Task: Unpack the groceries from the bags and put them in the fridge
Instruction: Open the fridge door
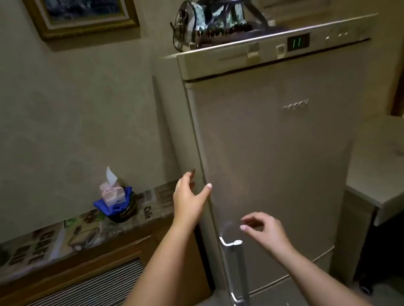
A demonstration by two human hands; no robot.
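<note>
Before the tall fridge (276,168), its door shut, no grocery bags are in sight. Her left hand (189,199) spreads open along the door's edge; her right hand (264,227) hovers loose-fingered above the handle (235,265), gripping nothing. A hard yank might shake the clutter on top (218,22) loose.

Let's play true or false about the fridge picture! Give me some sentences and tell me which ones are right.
1. The fridge door is shut. True.
2. The right hand holds a milk carton. False: it holds nothing, fingers loosely curled above the door handle.
3. A bag sits on top of the fridge. True.
4. The green display shows 25. False: it shows 11.
5. The left hand is at the door's left edge. True.
6. The tissue box lies on the floor. False: it sits in a basket on the counter.
</note>
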